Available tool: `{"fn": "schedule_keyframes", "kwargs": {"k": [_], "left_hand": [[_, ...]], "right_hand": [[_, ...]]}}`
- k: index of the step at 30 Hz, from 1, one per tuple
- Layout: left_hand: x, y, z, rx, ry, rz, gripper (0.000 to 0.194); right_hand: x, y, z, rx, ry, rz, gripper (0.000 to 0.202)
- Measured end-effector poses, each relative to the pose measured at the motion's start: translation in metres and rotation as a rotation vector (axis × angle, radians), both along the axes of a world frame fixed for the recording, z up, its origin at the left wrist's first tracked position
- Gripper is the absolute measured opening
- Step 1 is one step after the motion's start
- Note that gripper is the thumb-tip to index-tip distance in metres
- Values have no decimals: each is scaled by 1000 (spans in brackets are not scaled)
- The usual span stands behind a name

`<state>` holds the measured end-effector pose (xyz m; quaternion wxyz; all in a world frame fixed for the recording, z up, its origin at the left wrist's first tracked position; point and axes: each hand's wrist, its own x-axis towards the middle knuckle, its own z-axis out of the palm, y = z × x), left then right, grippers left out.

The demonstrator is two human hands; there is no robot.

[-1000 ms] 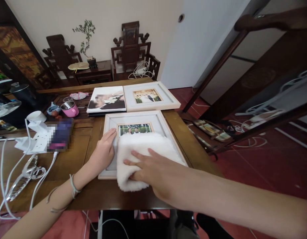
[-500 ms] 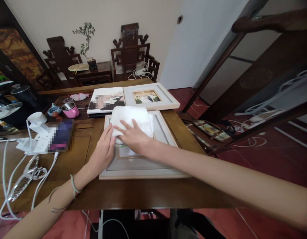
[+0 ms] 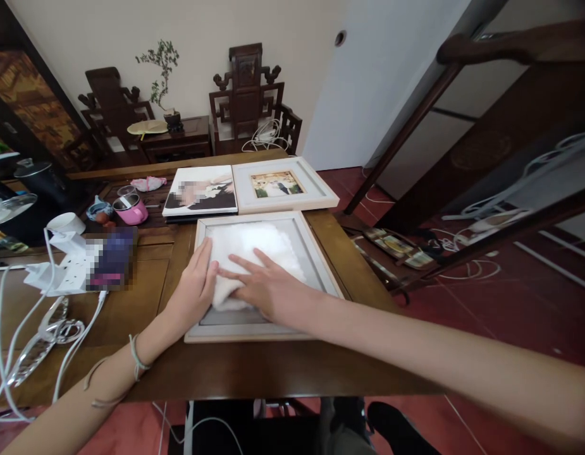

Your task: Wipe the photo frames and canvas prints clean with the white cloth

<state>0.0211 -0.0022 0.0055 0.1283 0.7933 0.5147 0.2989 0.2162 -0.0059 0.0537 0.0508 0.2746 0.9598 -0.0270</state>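
A light wooden picture frame (image 3: 254,332) lies flat near the table's front edge. Over its middle a white cloth (image 3: 268,243) is spread, hiding most of the picture. My right hand (image 3: 268,287) rests on the cloth with its fingers spread, pressing it against the frame. At the frame's left side is my left hand (image 3: 195,284), its fingers stretched out along the frame's edge and touching the cloth's left border. Neither hand is wrapped round anything.
Behind are a second frame (image 3: 315,201) and a white-edged photo panel (image 3: 202,189). On the left of the table (image 3: 150,272) stand a pink cup (image 3: 131,210), a power strip (image 3: 74,272) with cables, a phone (image 3: 114,256) and a clear hair clip (image 3: 40,338).
My right hand has slid the cloth toward me and slightly right, from the frame's upper edge down over the picture. My left hand has stayed at the frame's left side.
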Motion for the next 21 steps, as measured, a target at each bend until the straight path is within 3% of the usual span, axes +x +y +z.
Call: {"fn": "schedule_keyframes", "kwargs": {"k": [5,11,16,21], "left_hand": [[-3,2,-5,3,59,-47,47],[-8,3,-7,8,65,-82,67],[-8,4,-8,22,48,-60,66],[-5,3,-6,-6,93,-69,62]], "right_hand": [[5,42,-1,163,-86,-127,47],[53,58,8,280,-148,-260,44],[85,14,11,132,-134,-241,55],[88,-46,24,-83,-62,-174,49]]}}
